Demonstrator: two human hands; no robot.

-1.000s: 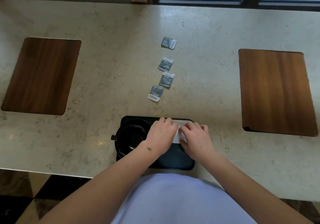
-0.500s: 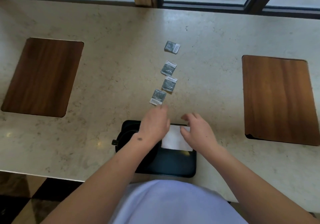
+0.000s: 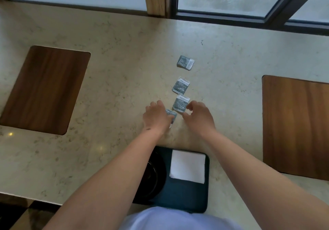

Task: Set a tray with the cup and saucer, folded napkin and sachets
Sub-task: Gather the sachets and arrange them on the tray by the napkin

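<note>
Sachet step in hand. Napkin [image 3: 187,166] folded flat on tray [image 3: 188,199], right half; cup and saucer [image 3: 151,174] on left half, mostly hidden under left forearm. Four sachets in a line on counter [image 3: 106,87], none on tray yet.

Left hand [image 3: 157,117] down on nearest sachet [image 3: 171,116], fingers curled over it; pinched or just covered, cannot tell. Right hand [image 3: 198,116] at near edge of second sachet [image 3: 181,103], thumb and fingers bent and apart, not yet clamped.

Next probably: pinch both thin packets off smooth stone, carry back to tray. Flat packets may slide rather than lift.

Third sachet [image 3: 180,85] and far sachet [image 3: 185,62] beyond, apart. Wood inlays left [image 3: 44,89] and right [image 3: 297,123], window behind. Path back to tray open.
</note>
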